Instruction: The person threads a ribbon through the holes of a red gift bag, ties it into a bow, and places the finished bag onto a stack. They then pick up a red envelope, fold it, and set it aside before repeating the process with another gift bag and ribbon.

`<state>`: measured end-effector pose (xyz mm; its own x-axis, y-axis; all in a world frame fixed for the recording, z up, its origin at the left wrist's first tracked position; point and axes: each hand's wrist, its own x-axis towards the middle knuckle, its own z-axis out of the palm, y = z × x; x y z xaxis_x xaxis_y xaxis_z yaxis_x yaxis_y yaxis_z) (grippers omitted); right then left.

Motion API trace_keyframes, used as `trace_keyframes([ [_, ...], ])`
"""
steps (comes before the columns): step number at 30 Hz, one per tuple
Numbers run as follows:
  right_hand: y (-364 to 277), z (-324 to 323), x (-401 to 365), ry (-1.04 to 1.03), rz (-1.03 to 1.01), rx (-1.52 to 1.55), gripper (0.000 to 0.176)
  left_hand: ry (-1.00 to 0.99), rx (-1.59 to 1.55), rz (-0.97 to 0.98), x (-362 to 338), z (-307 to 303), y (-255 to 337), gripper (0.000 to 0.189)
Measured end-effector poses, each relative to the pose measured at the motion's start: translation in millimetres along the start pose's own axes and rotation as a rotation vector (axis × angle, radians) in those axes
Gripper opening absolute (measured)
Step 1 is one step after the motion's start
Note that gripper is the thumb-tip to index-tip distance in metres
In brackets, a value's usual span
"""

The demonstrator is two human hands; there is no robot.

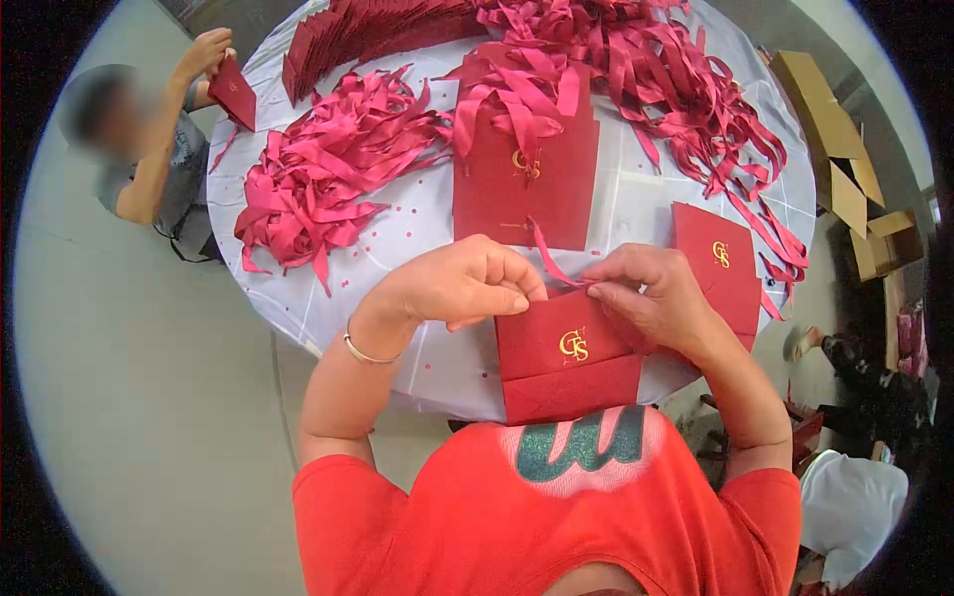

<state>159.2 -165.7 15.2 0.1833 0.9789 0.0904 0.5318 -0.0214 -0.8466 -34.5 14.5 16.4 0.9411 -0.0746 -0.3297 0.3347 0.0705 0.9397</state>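
A red paper bag (pixel 571 368) with a gold logo is at the table's near edge, close to my chest. My left hand (pixel 487 281) has its fingers curled at the bag's top left edge, fingertips partly inside the opening. My right hand (pixel 641 288) pinches a pink ribbon (pixel 553 263) at the top right of the bag; the ribbon's loose end rises between my hands. Just beyond lies a stack of red bags (pixel 527 189) with the same logo. More red bags (pixel 717 258) lie right of my right hand.
Pink ribbons (pixel 318 179) are heaped at the left, with another pile (pixel 686 89) at the back right. A row of red bags (pixel 383 40) lines the far edge. At the left, a person (pixel 159 159) holds a red bag (pixel 234 94). Cardboard boxes (pixel 825 119) stand beyond the table.
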Motion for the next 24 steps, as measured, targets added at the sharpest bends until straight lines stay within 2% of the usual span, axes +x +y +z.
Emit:
trace_keyframes([
  [2,4.6,1.0,0.9,-0.007,-0.077,-0.034,0.014,-0.022,-0.02,-0.002,1.4,-0.5,-3.4,0.019],
  [5,5.7,3.2,1.7,-0.02,0.001,0.041,0.014,-0.051,-0.098,0.02,2.3,1.4,-6.0,0.019],
  [11,7.7,3.3,2.8,-0.032,-0.062,0.034,0.014,-0.089,-0.152,0.024,0.9,5.3,-5.1,0.019],
  [14,9.1,3.8,0.8,0.002,-0.02,0.053,0.014,-0.067,-0.182,0.013,1.4,6.3,-5.2,0.019],
  [18,7.6,2.1,-2.0,0.023,0.009,0.05,0.012,-0.014,-0.172,0.005,2.2,8.5,-3.3,0.016],
  [20,8.1,3.7,-2.1,0.045,-0.06,0.021,0.013,0.013,-0.138,0.003,2.9,14.0,0.2,0.015],
  [22,10.9,6.0,-2.4,0.054,-0.067,0.012,0.013,0.162,-0.031,-0.048,4.6,21.2,3.4,0.016],
  [24,10.0,5.9,-2.1,0.06,-0.075,0.003,0.013,0.191,-0.029,-0.045,6.0,23.3,3.1,0.016],
])
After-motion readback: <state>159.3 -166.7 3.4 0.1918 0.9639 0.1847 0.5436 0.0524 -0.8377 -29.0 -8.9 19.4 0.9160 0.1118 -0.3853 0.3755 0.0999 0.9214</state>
